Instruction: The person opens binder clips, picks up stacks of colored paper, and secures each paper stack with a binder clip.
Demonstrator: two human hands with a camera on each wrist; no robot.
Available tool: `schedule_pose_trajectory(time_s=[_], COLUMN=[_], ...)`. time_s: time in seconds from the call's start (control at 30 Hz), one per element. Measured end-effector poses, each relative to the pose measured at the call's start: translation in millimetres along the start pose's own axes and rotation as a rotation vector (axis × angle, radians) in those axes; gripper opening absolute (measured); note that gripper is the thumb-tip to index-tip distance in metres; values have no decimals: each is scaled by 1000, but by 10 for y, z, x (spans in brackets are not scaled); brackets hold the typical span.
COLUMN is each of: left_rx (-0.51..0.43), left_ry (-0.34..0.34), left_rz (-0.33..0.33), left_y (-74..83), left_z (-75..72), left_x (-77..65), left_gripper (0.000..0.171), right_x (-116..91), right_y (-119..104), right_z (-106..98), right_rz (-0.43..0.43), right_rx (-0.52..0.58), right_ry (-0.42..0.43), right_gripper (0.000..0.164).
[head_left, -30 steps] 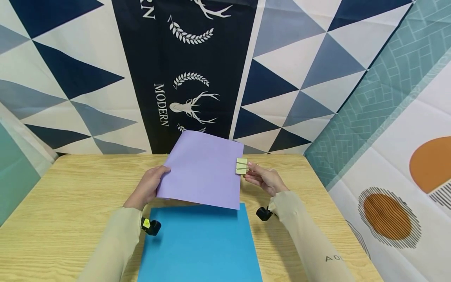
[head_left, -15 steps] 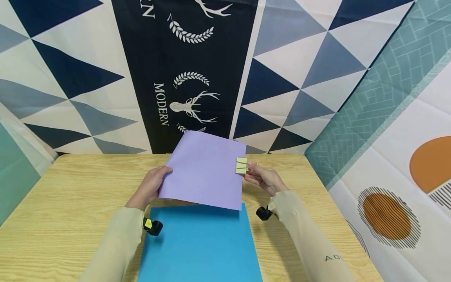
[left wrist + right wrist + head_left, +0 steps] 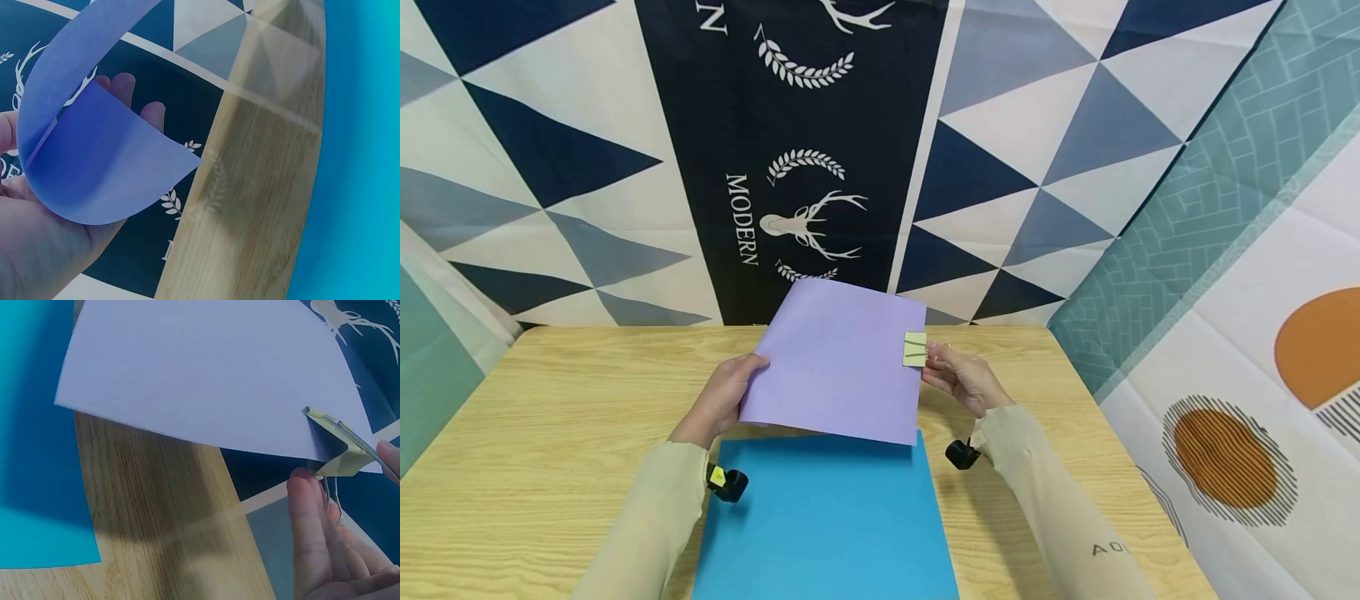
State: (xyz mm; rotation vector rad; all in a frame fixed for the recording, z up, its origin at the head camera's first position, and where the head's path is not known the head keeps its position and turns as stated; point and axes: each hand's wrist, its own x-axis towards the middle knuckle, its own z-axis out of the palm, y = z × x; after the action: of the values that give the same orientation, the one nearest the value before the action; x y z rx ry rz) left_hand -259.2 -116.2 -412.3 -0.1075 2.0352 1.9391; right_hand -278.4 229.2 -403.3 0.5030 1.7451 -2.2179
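A sheet of purple paper (image 3: 835, 367) is held up over the far part of the table, bent round on its left side. My left hand (image 3: 721, 400) grips that bent side; the left wrist view shows the paper (image 3: 125, 162) curling over within the hand, fingertips behind it. At the right edge of the sheet sits a pale yellow binder clip (image 3: 914, 349). My right hand (image 3: 966, 382) pinches the clip by its wire handles. In the right wrist view the jaws of the clip (image 3: 342, 450) straddle the paper's edge, thumb on one handle and fingers at the other.
A blue sheet (image 3: 827, 517) lies flat on the wooden table (image 3: 587, 417), partly under the raised purple paper. Patterned cloth (image 3: 805, 125) hangs behind the table's far edge, and another printed cloth (image 3: 1232, 383) hangs along the right side.
My left hand and the purple paper have shifted slightly to the right, the sheet's edge moving further into the clip. The clip has risen a little; my right hand stays nearly in place.
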Motion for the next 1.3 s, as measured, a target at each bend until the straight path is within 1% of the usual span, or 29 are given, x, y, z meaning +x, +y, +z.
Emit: schedule_pose_trajectory(time_s=[0.13, 0.2, 0.37, 0.43, 0.6, 0.83, 0.93, 1.07, 1.17, 1.3], left_rx=[5, -2, -12, -4, 18, -4, -5, -34, -27, 30], left_ry=[3, 3, -13, -18, -13, 16, 35, 40, 59, 111], left_rz=[-1, -4, -4, -2, -18, -49, -58, -63, -59, -45], left_y=[5, 11, 15, 12, 4, 21, 23, 6, -18, -44], left_z=[-1, -3, -17, -28, -66, -112, -140, -184, -213, -251], left_x=[3, 3, -2, -9, -21, -71, -87, -83, -72, -60], left_gripper=[55, 55, 57, 58, 66, 74, 82, 89, 85, 71], right_x=[3, 2, -13, -19, -33, -37, -35, -26, -18, -11], right_y=[-2, -3, -2, -2, -12, -23, -22, -18, -16, -12], right_z=[15, 26, 46, 50, 55, 31, 16, -2, -19, -46], right_rz=[-4, -4, -17, -29, -50, -48, -40, -36, -29, -19], right_rx=[-21, -26, -9, -2, 18, 38, 48, 59, 61, 61], right_ry=[4, 1, -41, -63, -77, -65, -56, -43, -34, -14], right_gripper=[50, 50, 50, 51, 53, 50, 48, 40, 33, 29])
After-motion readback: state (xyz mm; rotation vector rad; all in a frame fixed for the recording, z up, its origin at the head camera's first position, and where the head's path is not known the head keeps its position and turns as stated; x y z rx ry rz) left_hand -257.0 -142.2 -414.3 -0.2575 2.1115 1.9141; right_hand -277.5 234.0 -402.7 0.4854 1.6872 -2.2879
